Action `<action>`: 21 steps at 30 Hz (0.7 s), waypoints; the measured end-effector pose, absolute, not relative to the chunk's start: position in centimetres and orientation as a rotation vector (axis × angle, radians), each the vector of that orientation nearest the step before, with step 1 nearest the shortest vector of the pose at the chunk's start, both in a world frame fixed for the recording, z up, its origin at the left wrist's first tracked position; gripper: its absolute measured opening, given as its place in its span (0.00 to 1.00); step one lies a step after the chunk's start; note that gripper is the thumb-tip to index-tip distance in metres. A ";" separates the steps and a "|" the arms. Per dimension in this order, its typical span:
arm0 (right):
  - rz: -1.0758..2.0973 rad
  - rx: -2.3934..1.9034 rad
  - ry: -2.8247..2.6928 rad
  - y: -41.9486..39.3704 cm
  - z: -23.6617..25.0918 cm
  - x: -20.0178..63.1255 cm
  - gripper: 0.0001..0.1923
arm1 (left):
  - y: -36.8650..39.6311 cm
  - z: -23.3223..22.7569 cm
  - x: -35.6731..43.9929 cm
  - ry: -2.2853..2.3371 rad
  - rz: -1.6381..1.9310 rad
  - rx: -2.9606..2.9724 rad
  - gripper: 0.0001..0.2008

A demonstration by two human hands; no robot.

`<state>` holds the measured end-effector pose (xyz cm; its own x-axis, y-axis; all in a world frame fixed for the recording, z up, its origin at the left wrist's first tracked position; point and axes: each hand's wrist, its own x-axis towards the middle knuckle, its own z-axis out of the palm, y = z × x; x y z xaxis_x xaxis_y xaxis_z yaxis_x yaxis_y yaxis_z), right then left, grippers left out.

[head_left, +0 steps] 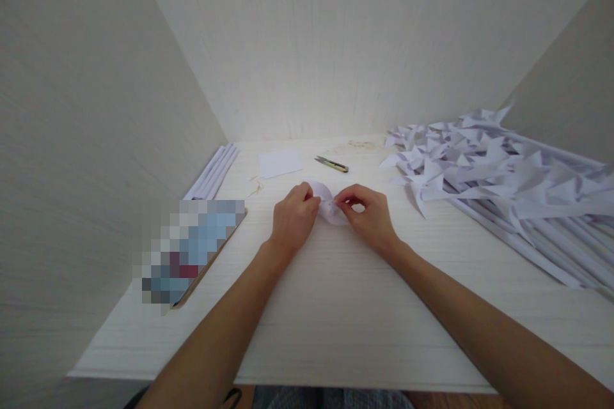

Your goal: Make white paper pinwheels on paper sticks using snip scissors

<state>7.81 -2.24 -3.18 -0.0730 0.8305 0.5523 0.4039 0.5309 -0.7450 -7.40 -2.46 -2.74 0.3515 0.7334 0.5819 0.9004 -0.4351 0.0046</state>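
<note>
A white paper pinwheel head (330, 211) with curled blades is held low over the middle of the table. My left hand (293, 214) is closed on its left side, thumb and fingers pressed together on the paper. From the right, thumb and forefinger of my right hand (368, 214) pinch at the pinwheel head near its centre. Any small piece between those fingertips is too small to make out. Beyond the hands lie thread snips (332, 164) with yellowish handles and a flat white paper sheet (281, 163).
At the right is a heap of white paper pinwheels (460, 163) on rolled paper sticks (542, 246). Several paper rolls (212, 172) lie by the left wall. A blurred-out flat object (196, 252) sits front left. Small scraps (258, 189) lie near the sheet. Walls enclose the white table (336, 332).
</note>
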 end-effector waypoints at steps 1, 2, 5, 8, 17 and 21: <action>0.461 -1.059 -1.719 -2.3 -3.2 7.8 0.06 | -2.5 -2.7 -7.4 -1.467 -0.731 -2.326 0.10; 0.436 -1.064 -1.749 -2.3 -3.2 7.8 0.06 | -2.5 -2.6 -7.3 -1.479 -0.722 -2.350 0.10; 0.383 -1.066 -1.809 -2.3 -3.3 7.7 0.07 | -2.5 -2.4 -7.3 -1.498 -0.682 -2.420 0.08; 0.341 -1.079 -1.851 -2.3 -3.4 7.7 0.08 | -2.6 -2.3 -7.2 -1.535 -0.595 -2.505 0.08; 0.294 -0.946 -2.059 -2.0 -3.4 8.7 0.11 | -2.9 -2.2 -6.6 -1.674 -0.614 -2.557 0.08; 0.268 -0.883 -2.184 -1.8 -3.4 9.4 0.14 | -2.8 -2.4 -6.6 -1.686 -0.726 -2.579 0.06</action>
